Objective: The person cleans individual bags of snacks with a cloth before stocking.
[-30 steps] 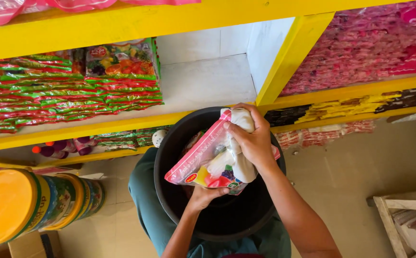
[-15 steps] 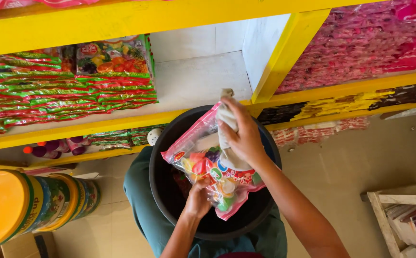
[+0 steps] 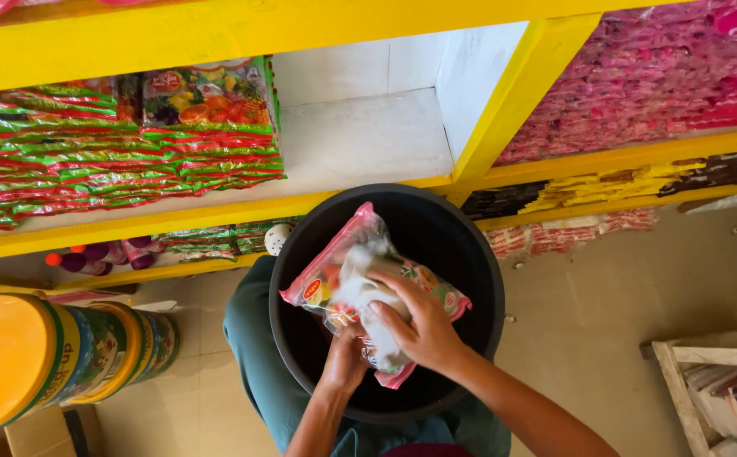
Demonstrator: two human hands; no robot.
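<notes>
A black round bucket [image 3: 478, 254] rests on my lap, below the yellow shelves. Both hands hold one clear plastic packet [image 3: 347, 271] with pink edges and colourful printing, lying flat over the bucket's opening. My right hand [image 3: 419, 326] lies on top of the packet's near end, fingers spread over it. My left hand [image 3: 345, 360] grips the packet from underneath, partly hidden by it and by the right hand. The bucket's inside is dark and its contents cannot be made out.
Yellow shelf frames [image 3: 504, 110] stand ahead. Stacks of red-green packets [image 3: 115, 161] fill the left bay, beside a bare white shelf board [image 3: 360, 135]; pink packets [image 3: 639, 76] fill the right. Yellow-lidded tins [image 3: 38, 355] lie at left, a wooden crate [image 3: 715, 389] at right.
The packet has turned from upright to lying flat and has come down lower over the bucket. My right hand moved from its top end onto its upper face.
</notes>
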